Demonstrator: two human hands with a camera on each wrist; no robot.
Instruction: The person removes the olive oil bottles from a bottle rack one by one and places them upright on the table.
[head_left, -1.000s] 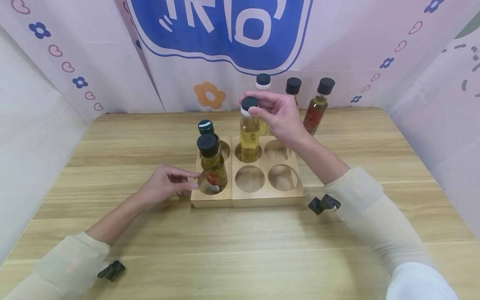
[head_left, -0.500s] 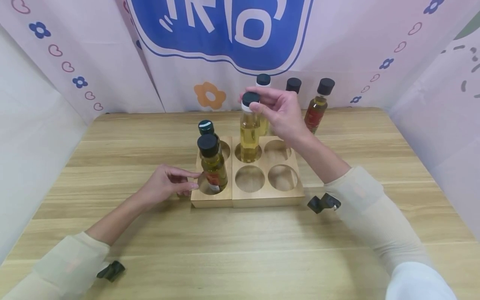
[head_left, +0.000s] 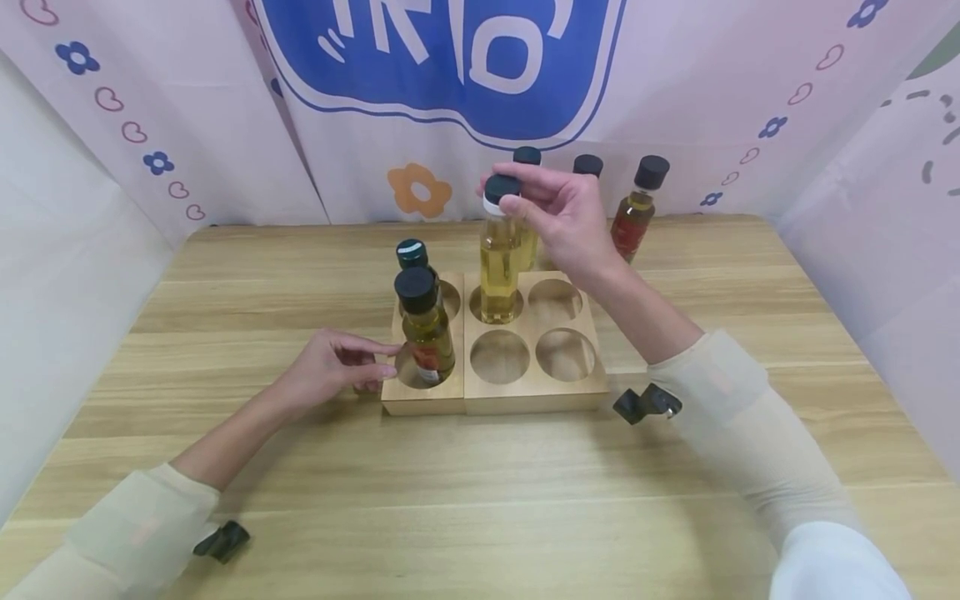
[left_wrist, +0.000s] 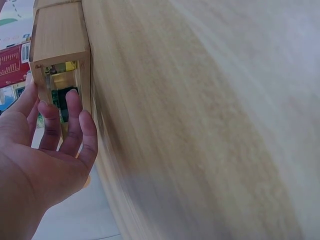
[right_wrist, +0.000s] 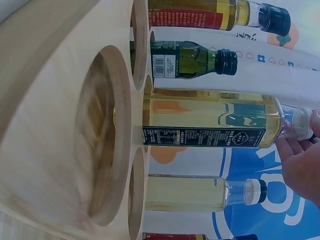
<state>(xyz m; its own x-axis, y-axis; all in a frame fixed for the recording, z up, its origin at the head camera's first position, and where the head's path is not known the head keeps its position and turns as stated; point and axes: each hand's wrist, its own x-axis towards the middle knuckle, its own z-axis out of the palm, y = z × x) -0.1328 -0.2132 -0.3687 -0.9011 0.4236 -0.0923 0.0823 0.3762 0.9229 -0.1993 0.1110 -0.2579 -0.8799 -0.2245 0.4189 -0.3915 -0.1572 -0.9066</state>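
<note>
In the head view my right hand pinches the dark cap of a clear bottle of pale yellow oil. The bottle stands upright in the back middle hole of a wooden bottle rack. Its black label shows in the right wrist view, where the fingers of my right hand are at the neck. My left hand holds the rack's left edge, thumb and index finger at the top. In the left wrist view the other fingers of my left hand curl at the rack's open end.
Beside the left hand, a red-labelled oil bottle occupies the front left hole, and a green-capped bottle is behind it. Behind the rack stand another pale oil bottle, a black-capped bottle and a red-labelled bottle.
My right hand has moved upward, raising the pale yellow oil bottle a little in its hole. The left hand and the rack have stayed in place.
</note>
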